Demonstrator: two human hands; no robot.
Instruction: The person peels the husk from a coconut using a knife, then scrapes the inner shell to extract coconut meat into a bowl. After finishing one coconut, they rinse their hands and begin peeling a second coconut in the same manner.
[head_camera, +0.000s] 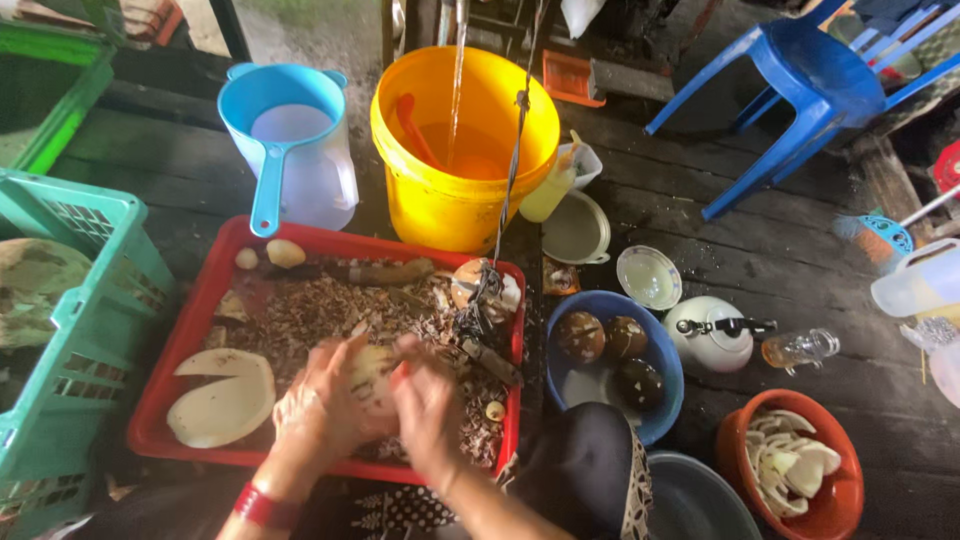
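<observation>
The left hand (318, 405) cups a pale coconut piece (372, 378) from its left, its grip closed around it; the right hand (428, 408) presses against the piece's right side, both over the red tray (160, 400) of shavings.

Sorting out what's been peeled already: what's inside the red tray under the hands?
The red tray holds brown shavings, two pale coconut pieces at its near left, and small bits at the far edge. The left hand and right hand grip a pale piece, hiding what lies beneath.
</observation>
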